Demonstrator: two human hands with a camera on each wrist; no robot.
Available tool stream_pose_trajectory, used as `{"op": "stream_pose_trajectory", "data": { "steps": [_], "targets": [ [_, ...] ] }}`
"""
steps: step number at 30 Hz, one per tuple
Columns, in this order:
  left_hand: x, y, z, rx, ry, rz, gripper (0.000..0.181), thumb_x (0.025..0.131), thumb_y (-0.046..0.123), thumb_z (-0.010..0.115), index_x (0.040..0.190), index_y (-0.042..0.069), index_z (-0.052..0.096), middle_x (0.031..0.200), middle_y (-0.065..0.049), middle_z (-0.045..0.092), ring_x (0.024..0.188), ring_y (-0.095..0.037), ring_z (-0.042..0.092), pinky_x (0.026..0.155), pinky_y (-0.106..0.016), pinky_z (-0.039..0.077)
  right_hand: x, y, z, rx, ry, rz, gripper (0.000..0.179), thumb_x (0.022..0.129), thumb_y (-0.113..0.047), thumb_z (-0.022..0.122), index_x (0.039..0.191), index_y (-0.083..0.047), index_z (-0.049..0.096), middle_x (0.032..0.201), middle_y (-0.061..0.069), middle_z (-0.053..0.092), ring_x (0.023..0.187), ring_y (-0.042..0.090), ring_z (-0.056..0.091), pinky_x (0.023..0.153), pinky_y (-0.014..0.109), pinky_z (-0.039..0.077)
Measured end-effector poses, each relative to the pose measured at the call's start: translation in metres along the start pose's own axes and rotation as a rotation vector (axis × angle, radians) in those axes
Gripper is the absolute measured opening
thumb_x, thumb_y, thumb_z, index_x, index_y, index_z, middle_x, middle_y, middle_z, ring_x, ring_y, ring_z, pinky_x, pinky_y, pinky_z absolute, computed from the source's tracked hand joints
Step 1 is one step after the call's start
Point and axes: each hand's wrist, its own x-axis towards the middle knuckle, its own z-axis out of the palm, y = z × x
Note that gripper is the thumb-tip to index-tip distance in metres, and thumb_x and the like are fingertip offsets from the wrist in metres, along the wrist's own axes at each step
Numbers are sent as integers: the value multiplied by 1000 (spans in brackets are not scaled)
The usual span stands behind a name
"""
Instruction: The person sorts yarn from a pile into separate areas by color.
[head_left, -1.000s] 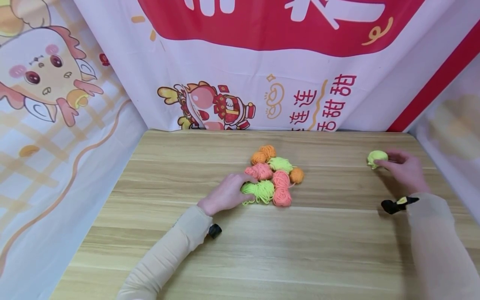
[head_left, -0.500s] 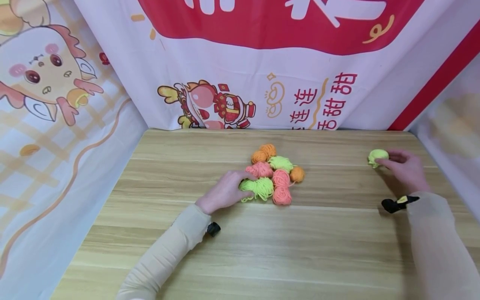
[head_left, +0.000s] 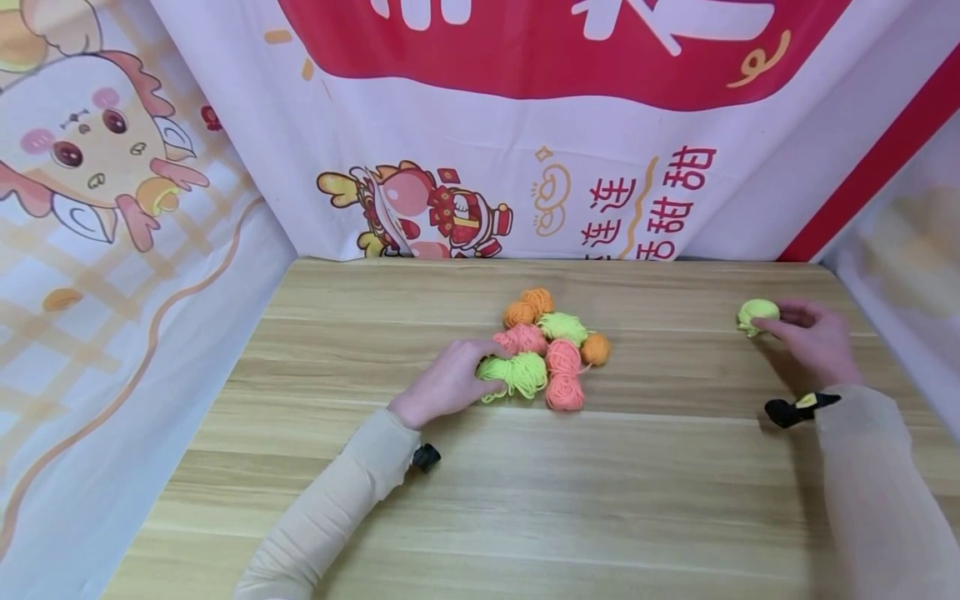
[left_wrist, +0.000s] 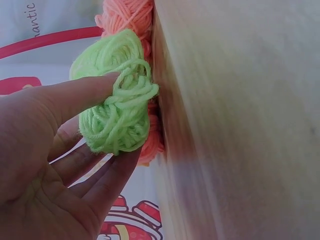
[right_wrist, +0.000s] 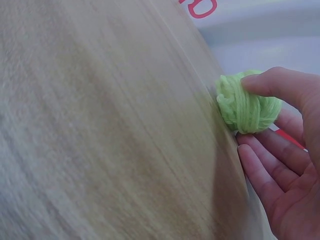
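Note:
My left hand (head_left: 448, 383) grips a bright green yarn bundle (left_wrist: 120, 100) at the near left of a cluster of yarn, thumb on one side and fingers on the other. Far to the right, my right hand (head_left: 816, 340) holds a pale green yarn ball (right_wrist: 250, 104) between thumb and fingers, low at the tabletop. Close behind the left hand's bundle lies a pink yarn bundle (head_left: 522, 339). A longer pink bundle (head_left: 564, 375) lies just right of it.
At the back of the cluster sit two orange yarn balls (head_left: 519, 314), with a yellow-green bundle (head_left: 562, 327) and another orange ball (head_left: 596, 349) to their right. The wooden table (head_left: 480, 517) meets a printed cloth backdrop (head_left: 450, 125) behind; cloth also hangs at both sides.
The left hand and its bright green bundle have shifted very slightly left and back. The right hand stays in place with its ball.

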Motion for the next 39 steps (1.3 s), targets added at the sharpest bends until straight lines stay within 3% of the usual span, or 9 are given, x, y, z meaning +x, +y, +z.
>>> {"op": "stream_pose_trajectory", "data": {
  "steps": [10, 21, 26, 31, 39],
  "targets": [
    [-1, 5, -6, -6, 37, 6, 44, 85, 18, 86, 125, 9, 71, 127, -5, 69, 118, -18, 62, 102, -32, 48, -1, 1, 0, 16, 2, -26, 77, 87, -56, 75, 141, -6, 53, 124, 2, 55, 104, 10, 51, 71, 10, 45],
    [3, 13, -10, -18, 82, 10, 43, 85, 16, 86, 124, 9, 71, 125, -4, 69, 117, -17, 63, 100, -32, 49, -3, -1, 3, -17, 13, 26, 89, 87, -60, 72, 149, -3, 45, 132, 8, 52, 109, 15, 50, 77, 16, 43],
    [6, 16, -11, -7, 89, 14, 42, 86, 18, 85, 125, 9, 71, 127, -4, 68, 118, -17, 62, 101, -30, 48, -3, -1, 3, -15, 17, 17, 88, 87, -59, 72, 148, -3, 46, 130, 6, 53, 108, 13, 50, 75, 13, 44],
    [11, 20, -9, -16, 99, 43, 42, 85, 17, 86, 124, 11, 71, 125, -2, 69, 115, -15, 63, 100, -28, 48, -2, -1, 4, 4, 16, 6, 84, 87, -57, 74, 146, -4, 48, 128, 3, 54, 107, 11, 51, 74, 11, 44],
    [23, 28, -2, -46, 100, 102, 43, 84, 14, 86, 125, 9, 71, 127, 0, 69, 120, -14, 60, 104, -26, 44, -2, -2, 3, -6, 8, 26, 88, 87, -60, 72, 149, -5, 45, 132, 7, 53, 111, 16, 50, 83, 23, 45]
  ]
}}
